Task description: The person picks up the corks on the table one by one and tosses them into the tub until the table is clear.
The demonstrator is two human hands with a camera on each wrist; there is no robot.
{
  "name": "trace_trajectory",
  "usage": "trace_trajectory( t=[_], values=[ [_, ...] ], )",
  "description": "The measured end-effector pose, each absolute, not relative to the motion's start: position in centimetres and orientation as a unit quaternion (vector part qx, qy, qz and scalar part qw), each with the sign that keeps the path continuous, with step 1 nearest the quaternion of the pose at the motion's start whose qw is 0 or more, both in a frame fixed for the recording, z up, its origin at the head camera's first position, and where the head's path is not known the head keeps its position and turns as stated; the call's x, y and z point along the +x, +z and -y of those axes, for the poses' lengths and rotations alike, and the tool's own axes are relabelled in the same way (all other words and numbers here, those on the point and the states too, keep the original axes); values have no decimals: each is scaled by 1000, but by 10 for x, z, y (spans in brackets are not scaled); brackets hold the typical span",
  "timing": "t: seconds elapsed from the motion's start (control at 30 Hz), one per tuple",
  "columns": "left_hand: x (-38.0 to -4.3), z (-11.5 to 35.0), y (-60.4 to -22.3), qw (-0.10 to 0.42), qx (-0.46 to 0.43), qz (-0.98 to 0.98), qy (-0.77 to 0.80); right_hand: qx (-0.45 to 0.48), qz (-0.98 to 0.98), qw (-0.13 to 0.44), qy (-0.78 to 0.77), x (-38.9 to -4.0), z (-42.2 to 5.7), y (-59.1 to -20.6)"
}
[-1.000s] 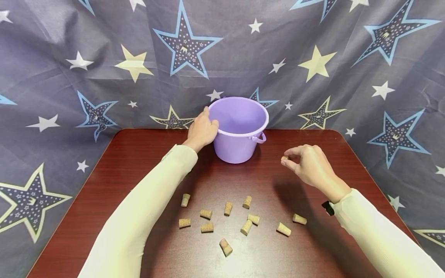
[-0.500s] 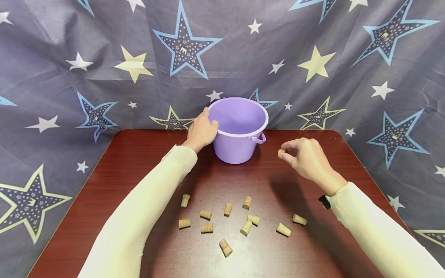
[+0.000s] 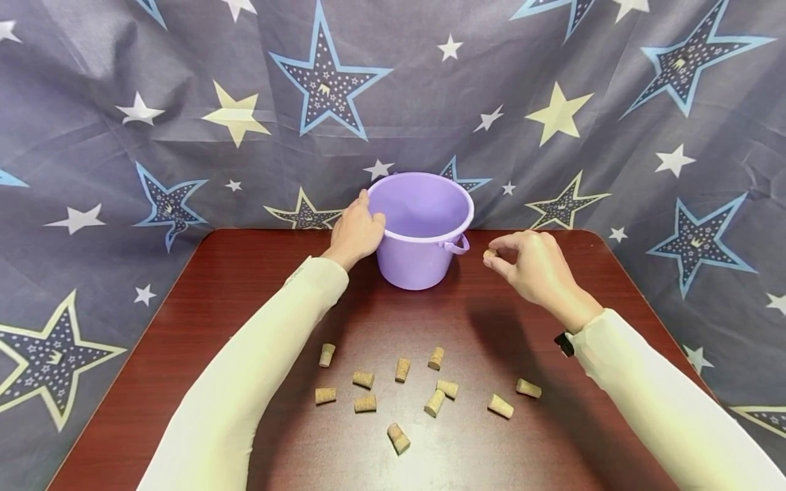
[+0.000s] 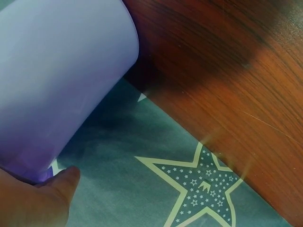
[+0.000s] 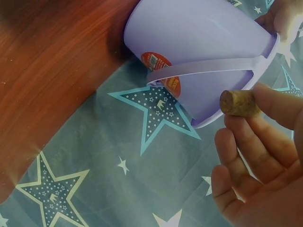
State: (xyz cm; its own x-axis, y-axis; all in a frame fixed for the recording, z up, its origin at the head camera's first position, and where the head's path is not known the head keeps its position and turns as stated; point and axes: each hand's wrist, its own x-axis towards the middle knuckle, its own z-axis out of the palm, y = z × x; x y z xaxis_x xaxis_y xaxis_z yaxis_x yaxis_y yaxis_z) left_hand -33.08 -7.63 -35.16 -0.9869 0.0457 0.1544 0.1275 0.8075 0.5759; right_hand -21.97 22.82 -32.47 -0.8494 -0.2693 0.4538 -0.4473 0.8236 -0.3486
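Observation:
A purple plastic bucket (image 3: 411, 262) stands upright at the back of the table, its mouth facing up. My left hand (image 3: 356, 232) grips the left side of its rim; in the left wrist view a finger shows at the bucket's edge. Between thumb and fingertips, my right hand (image 3: 535, 269) pinches a cork (image 5: 239, 103). That hand hovers over the table to the right of the bucket, apart from it. Several other corks lie scattered on the near half of the table, among them one cork (image 3: 398, 438) closest to the front.
The dark red wooden table (image 3: 245, 273) reaches back to a grey star-patterned cloth (image 3: 417, 82). The bucket's handle (image 5: 203, 67) hangs down on its right side, over a red sticker (image 5: 161, 71). Two corks (image 3: 500, 406) lie below the right forearm's side.
My right hand has moved up and left toward the bucket with the cork in its pinch. The left hand, the bucket and the corks on the table have kept their places.

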Motion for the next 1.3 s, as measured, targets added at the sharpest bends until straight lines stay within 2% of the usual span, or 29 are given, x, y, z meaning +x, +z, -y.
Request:
trace_trajectory(
  t=[0.63,1.3],
  values=[
    [-330,76,-349,57,-45,950,-302,196,917,236,254,-236,-210,-317],
    [-330,76,-351,66,-46,947,-310,182,909,246,283,-250,-194,-309]
  ],
)
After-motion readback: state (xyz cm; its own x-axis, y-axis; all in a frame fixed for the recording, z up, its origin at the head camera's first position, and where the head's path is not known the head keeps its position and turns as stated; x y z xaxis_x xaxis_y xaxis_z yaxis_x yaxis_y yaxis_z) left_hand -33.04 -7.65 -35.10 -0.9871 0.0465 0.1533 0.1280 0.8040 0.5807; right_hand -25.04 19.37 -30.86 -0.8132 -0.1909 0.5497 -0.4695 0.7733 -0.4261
